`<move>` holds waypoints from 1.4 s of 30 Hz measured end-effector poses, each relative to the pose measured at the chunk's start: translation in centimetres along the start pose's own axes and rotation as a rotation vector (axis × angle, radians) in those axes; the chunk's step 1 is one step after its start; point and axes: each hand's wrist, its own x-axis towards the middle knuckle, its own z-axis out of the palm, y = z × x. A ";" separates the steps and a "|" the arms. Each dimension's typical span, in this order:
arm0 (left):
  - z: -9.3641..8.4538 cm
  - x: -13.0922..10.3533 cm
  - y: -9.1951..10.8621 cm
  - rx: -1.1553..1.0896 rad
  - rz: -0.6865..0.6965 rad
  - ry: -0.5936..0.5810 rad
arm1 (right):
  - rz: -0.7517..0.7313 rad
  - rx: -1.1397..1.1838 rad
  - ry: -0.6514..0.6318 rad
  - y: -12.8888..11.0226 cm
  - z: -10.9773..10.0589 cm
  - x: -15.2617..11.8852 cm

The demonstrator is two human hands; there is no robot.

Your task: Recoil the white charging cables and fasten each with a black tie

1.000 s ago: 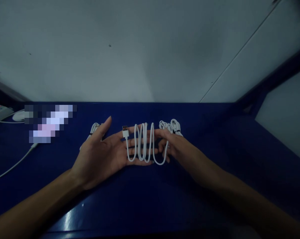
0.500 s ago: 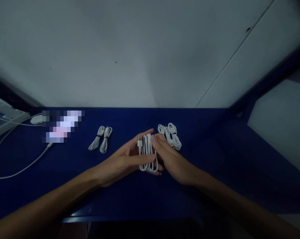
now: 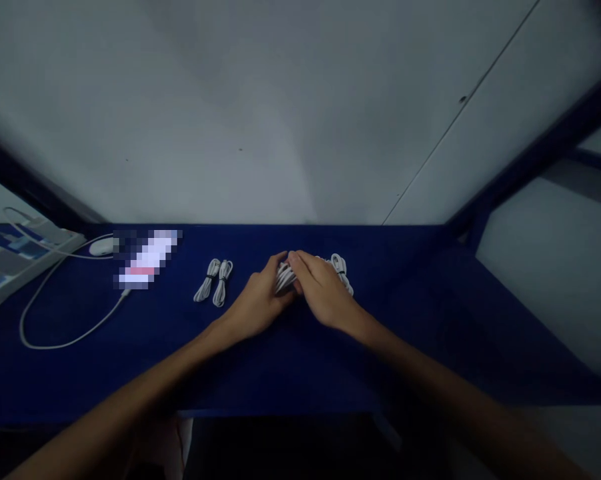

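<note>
A coiled white USB cable [image 3: 285, 276] is held between my two hands above the blue table, mostly covered by fingers. My left hand [image 3: 261, 297] is closed around its left side. From the right, my right hand [image 3: 323, 288] grips the same coil, thumb and fingers meeting near its top. Partly behind the right hand lie tied white cable bundles [image 3: 341, 270]. To the left of my hands rest two more bundles, a left one [image 3: 206, 281] and a right one [image 3: 223, 283], each bound with a black tie.
On the left lies a phone [image 3: 148, 260], its screen lit and blurred out, with a white cable [image 3: 75, 343] plugged in. A white power strip [image 3: 35, 270] with plugs stands at the far left. The blue table [image 3: 280, 373] meets a grey-white wall [image 3: 260, 120].
Both hands have drawn closer together and moved farther from me with the coil, which is now tilted and mostly hidden. The camera view has shifted slightly.
</note>
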 end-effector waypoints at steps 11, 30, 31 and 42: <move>-1.7 1.5 -0.9 0.232 0.061 -0.035 | -0.057 0.000 0.055 1.4 1.2 1.3; -1.1 -0.7 -0.7 0.055 -0.030 -0.205 | -0.206 -0.165 -0.008 2.8 1.5 0.6; -1.2 -0.7 -0.5 0.015 -0.036 -0.209 | -0.194 -0.161 0.009 2.8 1.5 0.6; -1.8 -1.0 1.2 -0.158 -0.039 -0.217 | -0.116 -0.131 0.123 2.3 0.3 0.4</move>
